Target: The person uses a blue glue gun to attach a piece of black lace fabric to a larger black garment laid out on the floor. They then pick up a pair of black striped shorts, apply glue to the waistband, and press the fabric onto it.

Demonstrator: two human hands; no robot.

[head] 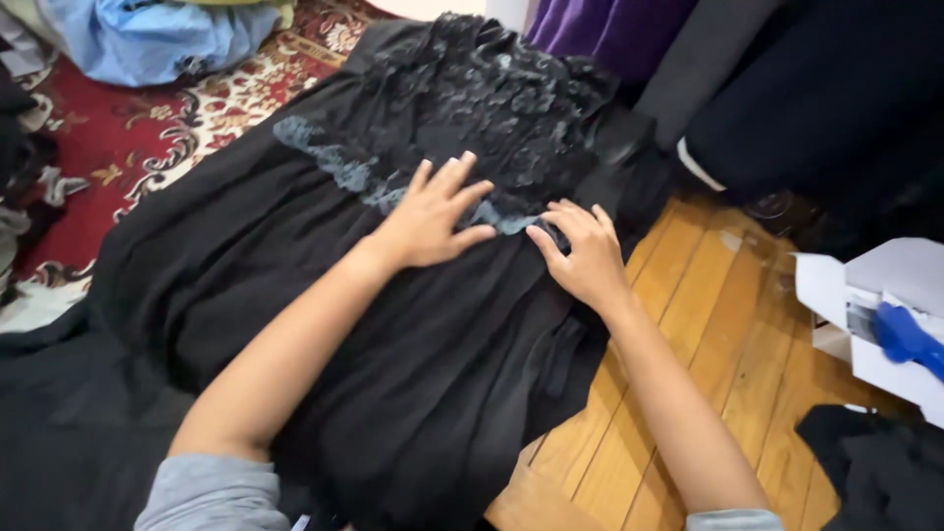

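Observation:
A black dress (295,275) with a lace top part and a grey-blue lace waistband (339,167) lies spread over the floor. My left hand (433,218) rests flat on the dress at the waistband, fingers spread. My right hand (582,254) sits just to its right, fingertips curled and pinching at the fabric near the waistband's end. Both forearms reach in from the bottom edge, in grey sleeves.
A red patterned rug (147,128) lies under the dress at the left, with a light blue cloth bundle (157,34) at the top left. Wooden floorboards (708,324) show at the right. A white box (875,315) with a blue object (905,339) stands far right, dark garments around it.

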